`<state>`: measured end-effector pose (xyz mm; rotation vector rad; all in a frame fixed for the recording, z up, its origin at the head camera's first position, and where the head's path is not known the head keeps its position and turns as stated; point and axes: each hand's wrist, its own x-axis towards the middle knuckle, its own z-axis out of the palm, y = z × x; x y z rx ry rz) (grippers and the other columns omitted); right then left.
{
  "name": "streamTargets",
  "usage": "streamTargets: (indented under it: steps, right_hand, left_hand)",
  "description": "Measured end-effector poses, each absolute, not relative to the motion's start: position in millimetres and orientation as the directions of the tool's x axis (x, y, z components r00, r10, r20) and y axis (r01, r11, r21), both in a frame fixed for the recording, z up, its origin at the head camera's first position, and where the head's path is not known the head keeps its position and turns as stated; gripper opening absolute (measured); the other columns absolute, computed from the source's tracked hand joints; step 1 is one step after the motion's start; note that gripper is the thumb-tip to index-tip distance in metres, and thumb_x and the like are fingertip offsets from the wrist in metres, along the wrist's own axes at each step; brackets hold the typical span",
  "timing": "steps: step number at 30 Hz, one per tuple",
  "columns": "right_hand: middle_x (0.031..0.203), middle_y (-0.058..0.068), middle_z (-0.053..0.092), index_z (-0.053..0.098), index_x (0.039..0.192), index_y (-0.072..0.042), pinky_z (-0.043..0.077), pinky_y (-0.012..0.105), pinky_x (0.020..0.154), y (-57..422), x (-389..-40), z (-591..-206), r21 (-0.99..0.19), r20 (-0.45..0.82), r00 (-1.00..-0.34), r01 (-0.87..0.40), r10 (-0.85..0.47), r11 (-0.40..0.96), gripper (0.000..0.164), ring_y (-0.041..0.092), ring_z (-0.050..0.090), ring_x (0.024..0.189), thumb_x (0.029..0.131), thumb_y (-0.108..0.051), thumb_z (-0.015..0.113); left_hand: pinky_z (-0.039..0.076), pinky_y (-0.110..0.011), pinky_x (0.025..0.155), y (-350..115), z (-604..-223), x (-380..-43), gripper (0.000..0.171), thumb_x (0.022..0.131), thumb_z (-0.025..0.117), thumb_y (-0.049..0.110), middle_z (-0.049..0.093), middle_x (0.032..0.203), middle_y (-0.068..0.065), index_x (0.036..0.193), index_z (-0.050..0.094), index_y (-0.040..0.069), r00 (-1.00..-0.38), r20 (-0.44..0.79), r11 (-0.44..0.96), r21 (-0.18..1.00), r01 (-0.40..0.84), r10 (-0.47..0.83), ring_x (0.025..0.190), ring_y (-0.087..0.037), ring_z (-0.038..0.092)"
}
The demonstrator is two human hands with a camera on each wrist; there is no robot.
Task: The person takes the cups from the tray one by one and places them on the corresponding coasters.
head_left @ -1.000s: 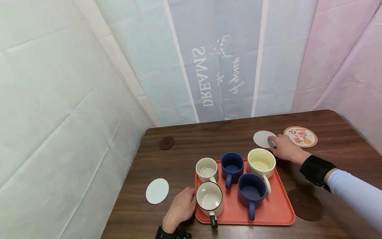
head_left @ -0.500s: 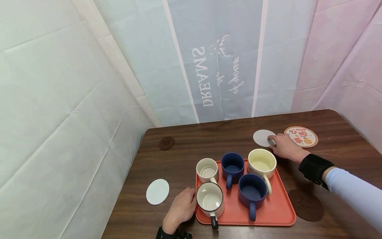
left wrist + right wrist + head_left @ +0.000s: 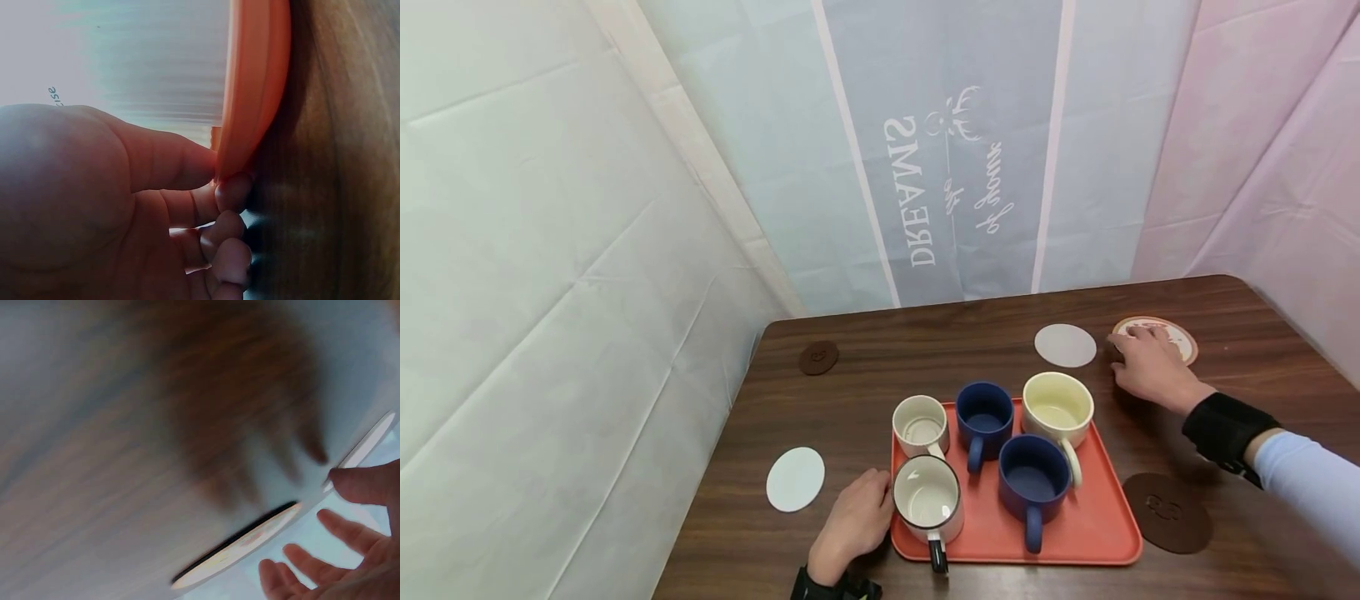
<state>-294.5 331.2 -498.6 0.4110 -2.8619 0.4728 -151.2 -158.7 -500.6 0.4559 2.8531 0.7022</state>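
Note:
My left hand [image 3: 857, 517] pinches the left rim of the red tray [image 3: 985, 546] between thumb and fingers; the left wrist view shows the tray's rim [image 3: 259, 69] at the thumb tip. Standing on the tray are a white mug with a black rim [image 3: 927, 496], a small cream mug [image 3: 921, 425], two blue mugs [image 3: 1034, 475] and a pale yellow mug [image 3: 1057, 408]. My right hand [image 3: 1153, 367], fingers spread and holding nothing, hovers close over the printed round coaster [image 3: 1187, 346], partly hiding it. Beside that hand lies a plain white coaster [image 3: 1066, 346].
Another white coaster [image 3: 796, 479] lies left of the tray. A small brown coaster [image 3: 818, 358] is at the back left, and a larger brown coaster [image 3: 1167, 512] lies by the tray's right edge. Fabric walls [image 3: 970, 208] stand behind and beside the wooden table [image 3: 880, 358].
My right hand has left the white coaster and moved right, over the printed coaster. The left hand stays at the tray's rim, and the mugs have not moved.

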Motion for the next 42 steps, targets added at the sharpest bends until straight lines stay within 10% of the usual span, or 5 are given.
streamTargets:
  steps: [10, 42]
  right_hand:
    - [0.106, 0.044, 0.06, 0.064, 0.114, 0.015, 0.049, 0.071, 0.073, 359, -288, -503, -0.287, 0.185, -0.976, -0.165, -0.114, 0.944, 0.039, 0.062, 0.059, 0.093, 0.078, 0.002, 0.061]
    - [0.094, 0.038, 0.063, 0.064, 0.099, 0.012, 0.044, 0.071, 0.084, 368, -299, -508, -0.261, 0.199, -0.968, -0.202, -0.152, 0.944, 0.021, 0.057, 0.062, 0.09, 0.079, 0.006, 0.061]
  left_hand:
    - [0.048, -0.039, 0.069, -161, -497, -151, 0.019, 0.104, 0.062, 0.015, 0.052, 0.083, 0.004, 0.085, 0.061, 0.014, -0.939, -0.065, 0.842, 0.468, 0.269, 0.337, 0.074, -0.015, 0.052]
    - [0.045, -0.035, 0.066, -159, -502, -151, 0.022, 0.104, 0.06, 0.015, 0.048, 0.079, 0.005, 0.083, 0.06, 0.015, -0.938, -0.072, 0.839, 0.474, 0.268, 0.341, 0.071, -0.013, 0.049]
